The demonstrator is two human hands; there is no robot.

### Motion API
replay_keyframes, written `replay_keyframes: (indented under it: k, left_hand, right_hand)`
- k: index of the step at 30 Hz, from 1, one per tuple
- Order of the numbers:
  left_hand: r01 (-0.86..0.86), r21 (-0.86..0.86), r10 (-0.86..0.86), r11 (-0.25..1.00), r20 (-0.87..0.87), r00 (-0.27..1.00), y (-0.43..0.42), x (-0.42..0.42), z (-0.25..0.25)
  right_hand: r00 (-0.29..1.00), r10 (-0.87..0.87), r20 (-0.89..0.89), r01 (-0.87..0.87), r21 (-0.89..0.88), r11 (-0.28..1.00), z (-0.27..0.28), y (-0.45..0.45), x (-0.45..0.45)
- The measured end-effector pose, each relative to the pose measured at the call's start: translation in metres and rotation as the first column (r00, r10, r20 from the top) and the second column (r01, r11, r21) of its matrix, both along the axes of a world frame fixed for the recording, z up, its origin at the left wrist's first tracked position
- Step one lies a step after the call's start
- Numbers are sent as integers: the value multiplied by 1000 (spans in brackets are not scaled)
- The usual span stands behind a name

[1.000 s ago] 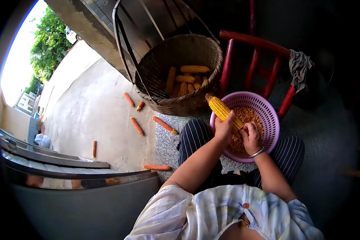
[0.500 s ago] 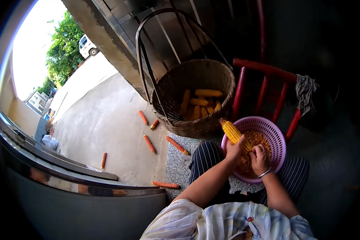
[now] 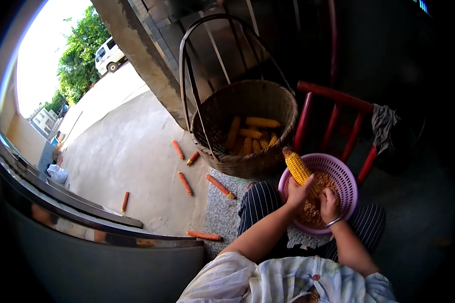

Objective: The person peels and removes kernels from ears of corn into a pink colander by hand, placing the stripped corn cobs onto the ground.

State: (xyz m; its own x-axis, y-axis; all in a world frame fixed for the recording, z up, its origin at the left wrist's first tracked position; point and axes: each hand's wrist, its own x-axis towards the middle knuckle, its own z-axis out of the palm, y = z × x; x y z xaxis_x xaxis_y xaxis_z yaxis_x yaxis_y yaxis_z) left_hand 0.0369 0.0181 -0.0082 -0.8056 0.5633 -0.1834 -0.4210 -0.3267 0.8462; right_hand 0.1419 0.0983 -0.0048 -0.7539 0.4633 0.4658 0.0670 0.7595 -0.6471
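Observation:
A yellow corn cob (image 3: 298,168) is tilted over a pink plastic basket (image 3: 352,186), its dark tip pointing up and to the left. My left hand (image 3: 299,191) is wrapped around the middle of the cob. Curled fingers of my right hand (image 3: 330,203) press at the cob's lower end, and a bracelet circles that wrist. Loose corn kernels (image 3: 311,214) lie in the pink basket below both hands. The basket rests on my lap, over dark striped trousers (image 3: 260,204). Part of the cob's lower end is hidden by my hands.
A tall-handled wicker basket (image 3: 237,164) with several whole corn cobs (image 3: 262,122) stands ahead. Right of it is a red chair (image 3: 333,93) with a grey cloth (image 3: 384,123). Several stripped cobs (image 3: 220,186) lie on the floor at left, near the doorway track (image 3: 131,221).
The view has shifted slightly, so the surroundings sit a little differently in frame. Both hands stay on the corn cob, with little movement of the fingers.

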Motion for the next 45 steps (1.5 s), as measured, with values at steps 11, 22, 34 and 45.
replay_keyframes:
  k: [11,22,34,45]
  left_hand:
    - [-44,0,44,999,98,994,-3,3,18]
    - [-4,110,-13,994,154,988,-5,2,17]
    - [41,-64,-30,997,173,984,-5,-3,0]
    - [27,-62,-15,998,186,982,-5,-1,0]
  right_hand:
    - [991,95,95,-82,-135,987,-2,17,-1]
    - [998,58,38,-36,-426,904,-2,15,-5]
    - [928,265,261,-172,-330,928,1,15,4]
    - [874,156,461,-81,-177,981,1,3,4]
